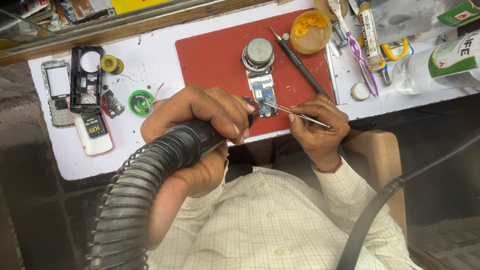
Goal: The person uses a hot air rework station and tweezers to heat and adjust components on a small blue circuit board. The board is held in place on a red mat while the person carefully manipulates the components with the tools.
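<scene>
Left hand clamps the black hot-air handle, right hand pinches tweezers on the small circuit board; best kept steady, nozzle just above.

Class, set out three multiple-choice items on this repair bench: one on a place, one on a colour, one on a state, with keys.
1. Where does the circuit board lie?
A. on the red mat
B. on the person's lap
C. inside the yellow tub

2. What colour is the small open tub at the mat's far edge?
A. blue
B. yellow
C. black

3. What is the right hand doing?
A. resting empty
B. gripping the hose
C. pinching tweezers

Key: 1 A, the board sits on the mat; 2 B, its wall is yellow; 3 C, the tweezer tips reach the board, while the left hand grips the hot-air tool.
</scene>
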